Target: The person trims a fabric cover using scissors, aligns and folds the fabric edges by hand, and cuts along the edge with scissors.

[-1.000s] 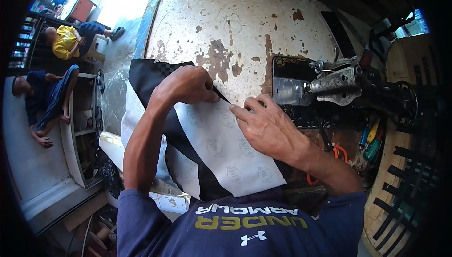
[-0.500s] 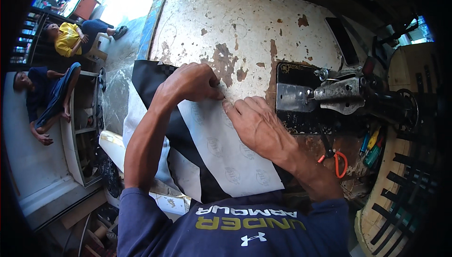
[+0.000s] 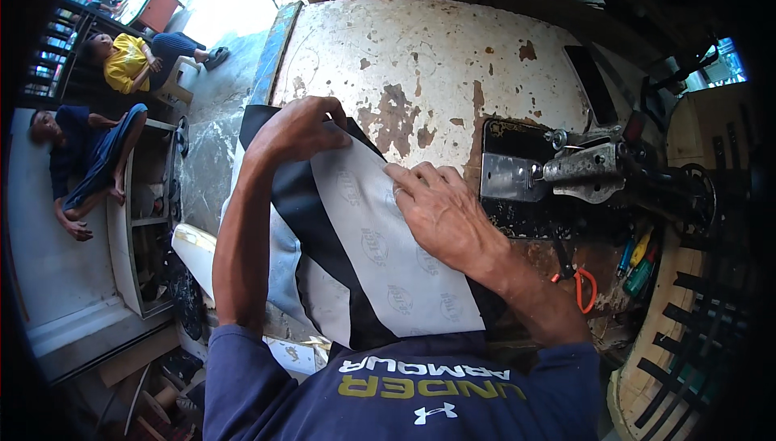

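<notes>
A pale grey sheet with printed marks on it, like the backing of a synthetic leather, lies slanting in front of me over black material. My left hand is closed on the upper end of the material, its fingertips partly hidden. Lower down, my right hand grips the right edge of the pale sheet, thumb on top and fingers curled. What lies under its palm cannot be seen. More pale pieces hang beside the black material at my lap.
A sewing machine stands on the worn white table at the right. Orange-handled scissors, screwdrivers and a dark phone-like slab lie nearby. Two people sit at the left.
My left hand has shifted left and slightly up, away from my right hand, its fingers lifting the upper end. My right hand stays at the sheet's right edge. The view has shifted slightly.
</notes>
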`<control>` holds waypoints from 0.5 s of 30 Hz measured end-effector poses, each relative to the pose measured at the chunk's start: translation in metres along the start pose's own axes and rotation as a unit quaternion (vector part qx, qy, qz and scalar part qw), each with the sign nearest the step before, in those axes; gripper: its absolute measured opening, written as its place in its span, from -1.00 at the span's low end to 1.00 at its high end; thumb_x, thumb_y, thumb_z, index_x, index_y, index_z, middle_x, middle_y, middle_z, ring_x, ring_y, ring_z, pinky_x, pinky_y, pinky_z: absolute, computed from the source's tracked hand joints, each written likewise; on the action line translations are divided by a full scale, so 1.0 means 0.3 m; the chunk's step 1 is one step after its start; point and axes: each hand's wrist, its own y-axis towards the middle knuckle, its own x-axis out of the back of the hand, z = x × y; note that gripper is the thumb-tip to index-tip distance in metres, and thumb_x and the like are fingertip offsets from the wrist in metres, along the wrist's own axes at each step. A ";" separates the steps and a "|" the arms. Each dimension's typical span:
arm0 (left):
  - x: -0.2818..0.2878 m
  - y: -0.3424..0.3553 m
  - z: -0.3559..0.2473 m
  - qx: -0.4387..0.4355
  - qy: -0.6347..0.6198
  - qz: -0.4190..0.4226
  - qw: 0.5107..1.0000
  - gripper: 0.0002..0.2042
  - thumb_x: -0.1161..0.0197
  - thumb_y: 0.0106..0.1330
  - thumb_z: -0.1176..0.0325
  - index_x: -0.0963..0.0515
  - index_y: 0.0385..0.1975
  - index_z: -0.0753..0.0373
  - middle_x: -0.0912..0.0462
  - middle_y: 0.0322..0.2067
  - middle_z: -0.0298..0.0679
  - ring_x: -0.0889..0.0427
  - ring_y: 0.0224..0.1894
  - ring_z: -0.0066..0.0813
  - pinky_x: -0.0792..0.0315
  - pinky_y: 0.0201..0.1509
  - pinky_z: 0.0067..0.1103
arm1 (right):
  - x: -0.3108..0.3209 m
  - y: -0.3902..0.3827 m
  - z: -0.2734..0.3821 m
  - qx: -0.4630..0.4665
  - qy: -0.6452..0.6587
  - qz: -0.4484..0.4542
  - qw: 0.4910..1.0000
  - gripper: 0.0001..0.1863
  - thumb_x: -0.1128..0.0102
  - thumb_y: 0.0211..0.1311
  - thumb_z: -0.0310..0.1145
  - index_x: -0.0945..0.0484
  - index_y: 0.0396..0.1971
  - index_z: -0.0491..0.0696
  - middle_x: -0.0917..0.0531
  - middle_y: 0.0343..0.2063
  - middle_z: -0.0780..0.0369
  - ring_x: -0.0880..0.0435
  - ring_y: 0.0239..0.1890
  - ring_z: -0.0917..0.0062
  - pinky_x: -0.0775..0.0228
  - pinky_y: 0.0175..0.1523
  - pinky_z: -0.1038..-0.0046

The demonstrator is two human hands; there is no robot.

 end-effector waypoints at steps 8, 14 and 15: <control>-0.036 -0.003 0.003 0.016 -0.010 -0.081 0.997 -0.58 -0.58 0.16 0.21 -0.67 -0.06 0.28 -0.76 -0.19 0.12 -0.76 -0.05 0.03 -0.57 0.05 -0.24 | -0.040 0.042 -0.005 -0.005 0.005 -0.048 0.999 -0.86 -0.12 0.28 -0.48 -0.59 -0.22 -0.16 -0.62 -0.14 0.12 -0.60 -0.04 0.25 -0.45 0.10 0.21; -0.053 0.028 0.006 0.020 0.007 -0.079 0.997 -0.58 -0.58 0.16 0.23 -0.66 -0.04 0.31 -0.76 -0.19 0.13 -0.76 -0.04 0.06 -0.58 0.06 -0.23 | -0.057 0.075 0.011 -0.041 0.021 -0.066 0.997 -0.88 -0.09 0.30 -0.49 -0.54 -0.21 -0.12 -0.59 -0.28 0.09 -0.61 -0.12 0.23 -0.45 0.05 0.21; -0.053 0.032 0.006 0.025 0.008 -0.071 0.997 -0.57 -0.57 0.16 0.24 -0.66 -0.04 0.31 -0.76 -0.18 0.13 -0.76 -0.04 0.06 -0.58 0.06 -0.22 | -0.060 0.076 0.014 -0.045 0.021 -0.060 0.997 -0.85 -0.08 0.31 -0.49 -0.55 -0.17 -0.14 -0.60 -0.27 0.08 -0.62 -0.11 0.23 -0.45 0.05 0.21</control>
